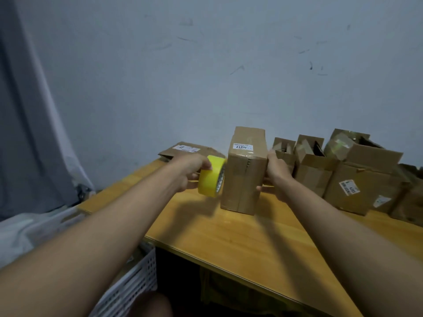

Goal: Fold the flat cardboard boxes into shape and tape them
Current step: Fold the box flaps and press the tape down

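Cardboard box (243,177) upright mid-bench, toward far edge. Right hand (275,173) grasping its right side; left hand (191,172) gripping yellow tape roll (211,177) against left face. Risk: box tipping or sliding under tape pull, strip landing crooked off seam.

The left grip (191,173) holds a yellow tape roll (211,177) against an upright cardboard box (245,175) on the desk (229,236); the right grip (275,177) steadies the box's right side.
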